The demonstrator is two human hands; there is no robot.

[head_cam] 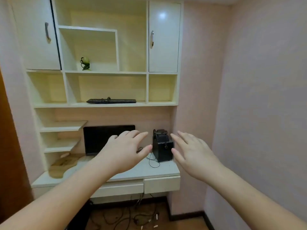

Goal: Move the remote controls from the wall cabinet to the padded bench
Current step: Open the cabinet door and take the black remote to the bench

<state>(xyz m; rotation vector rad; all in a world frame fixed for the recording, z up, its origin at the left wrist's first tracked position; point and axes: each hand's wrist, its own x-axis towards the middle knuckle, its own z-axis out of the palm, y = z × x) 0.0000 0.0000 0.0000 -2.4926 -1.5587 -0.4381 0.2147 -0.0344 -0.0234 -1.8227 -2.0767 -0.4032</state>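
1. Hands: left hand [123, 151] and right hand [193, 155] were held out in front of the wall cabinet [106, 72], palms down, fingers [141, 136] spread apart, nothing held in either.
2. Remote controls: long dark items [111, 101] lay flat on the middle open shelf [106, 104] of the wall cabinet, end to end; they read as the remotes, though the blur left the count uncertain. They were well above both hands and untouched.
3. Padded bench: not in view.
4. Other contents: small green-and-black ornament [85, 63] in the upper compartment; dark monitor [108, 140] and black box-shaped device [162, 146] with a thin cable [153, 161] on the tabletop [146, 170] below.
5. Progress, judged: none of the transfer appeared done. The remotes seemed to be in their starting place.
6. Remaining, judged: reach up to the shelf, grasp the remotes, turn away and carry them to the bench.
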